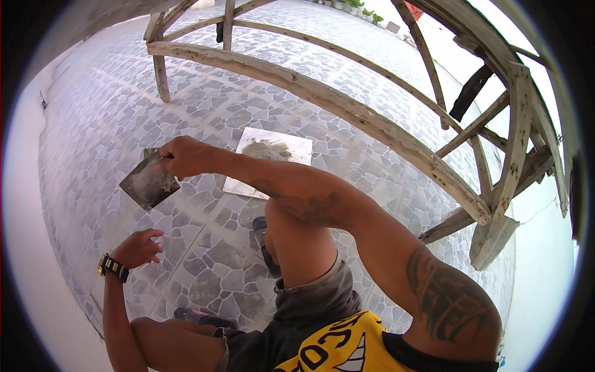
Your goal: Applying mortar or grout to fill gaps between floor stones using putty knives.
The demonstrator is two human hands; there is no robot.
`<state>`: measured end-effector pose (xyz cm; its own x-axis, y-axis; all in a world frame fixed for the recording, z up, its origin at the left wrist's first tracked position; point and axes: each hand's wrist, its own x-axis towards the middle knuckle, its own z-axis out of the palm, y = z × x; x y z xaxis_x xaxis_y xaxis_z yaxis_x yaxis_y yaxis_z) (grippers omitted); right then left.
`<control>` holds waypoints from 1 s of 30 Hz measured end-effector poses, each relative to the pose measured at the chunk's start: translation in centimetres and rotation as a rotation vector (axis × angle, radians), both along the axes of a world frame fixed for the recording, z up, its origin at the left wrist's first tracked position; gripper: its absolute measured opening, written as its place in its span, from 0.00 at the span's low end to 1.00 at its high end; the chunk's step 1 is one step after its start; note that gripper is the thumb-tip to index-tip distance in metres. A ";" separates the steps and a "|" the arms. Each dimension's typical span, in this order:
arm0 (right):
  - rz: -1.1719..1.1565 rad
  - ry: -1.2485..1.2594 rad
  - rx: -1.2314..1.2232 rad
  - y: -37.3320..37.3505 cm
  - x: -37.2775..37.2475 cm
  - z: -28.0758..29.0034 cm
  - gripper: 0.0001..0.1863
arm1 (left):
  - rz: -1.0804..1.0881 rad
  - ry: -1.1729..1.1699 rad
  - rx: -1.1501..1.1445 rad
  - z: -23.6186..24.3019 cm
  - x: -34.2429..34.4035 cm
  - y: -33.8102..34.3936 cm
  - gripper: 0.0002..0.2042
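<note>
My right hand (pixel 180 155) grips a flat, square metal scraper (pixel 146 185), smeared with pale paste, held out to the left over the tiles. Part of a second edge shows behind its top; I cannot make out whether it is another tool. My left hand (pixel 142 247), with a watch at the wrist, is open below the scraper, fingers loosely bent and holding nothing. A white square board (pixel 296 149) with a patch of wet grey paste (pixel 263 147) lies on the floor, partly behind my right forearm.
Grey stone-patterned tiles (pixel 192 273) cover the floor beneath my bent legs. A weathered wooden frame (pixel 322 99) of beams and posts spans the far side and the right, close above the floor. A white wall (pixel 49 279) runs along the left. Potted plants (pixel 365 13) stand far off.
</note>
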<state>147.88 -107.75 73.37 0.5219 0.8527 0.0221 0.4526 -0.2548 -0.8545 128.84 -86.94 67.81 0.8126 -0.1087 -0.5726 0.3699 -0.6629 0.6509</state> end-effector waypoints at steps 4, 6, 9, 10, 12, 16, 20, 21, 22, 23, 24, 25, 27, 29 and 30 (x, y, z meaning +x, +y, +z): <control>-0.002 -0.004 -0.009 0.6 -0.1 -0.1 0.15 | -0.031 0.003 0.002 -0.1 -0.1 0.7 0.22; 0.009 0.002 -0.006 1.4 -0.4 -0.1 0.15 | -0.013 0.011 0.002 0.1 -0.6 1.2 0.22; -0.003 0.000 -0.028 2.0 -0.6 0.0 0.16 | -0.031 -0.022 0.015 0.3 -0.9 1.6 0.23; -0.021 -0.007 -0.047 2.2 -0.7 0.0 0.16 | -0.037 -0.022 0.020 0.4 -1.1 1.8 0.23; -0.004 -0.004 -0.038 2.7 -1.0 -0.1 0.16 | -0.027 -0.024 0.025 0.2 -1.5 2.4 0.24; 0.006 -0.017 -0.054 5.0 -2.5 -0.1 0.17 | -0.012 -0.030 0.036 0.1 -3.4 4.7 0.25; -0.015 0.045 -0.024 7.6 -4.1 -1.0 0.15 | -0.055 -0.078 0.079 -0.3 -5.1 7.1 0.25; -0.017 0.045 -0.036 8.8 -5.3 -0.7 0.15 | -0.044 -0.081 0.107 0.0 -6.5 8.2 0.25; -0.022 0.023 -0.078 9.5 -5.9 -0.6 0.15 | -0.050 -0.084 0.101 -0.3 -7.1 9.0 0.25; -0.032 0.058 -0.053 9.8 -6.5 -0.5 0.16 | -0.062 -0.089 0.092 -0.5 -7.5 9.6 0.25; -0.067 0.077 -0.049 10.3 -7.4 -0.5 0.17 | -0.056 -0.081 0.101 -0.5 -8.1 10.0 0.24; -0.063 0.078 -0.045 10.7 -7.9 -0.5 0.18 | -0.052 -0.076 0.111 -0.3 -8.6 10.3 0.24; -0.055 0.080 -0.008 11.4 -8.9 -0.8 0.19 | -0.030 -0.073 0.110 -0.4 -9.7 11.0 0.24; -0.040 0.017 -0.062 12.1 -9.6 -0.7 0.18 | -0.017 -0.072 0.111 -0.5 -10.7 11.7 0.24; -0.010 0.025 -0.056 12.6 -10.5 -0.4 0.18 | -0.033 -0.091 0.111 -0.5 -11.4 12.2 0.24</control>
<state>137.33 -95.14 72.99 0.5304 0.8469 -0.0386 0.4282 -0.3069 -0.8500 117.42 -74.73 67.30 0.8589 -0.0763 -0.5065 0.2893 -0.7437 0.6026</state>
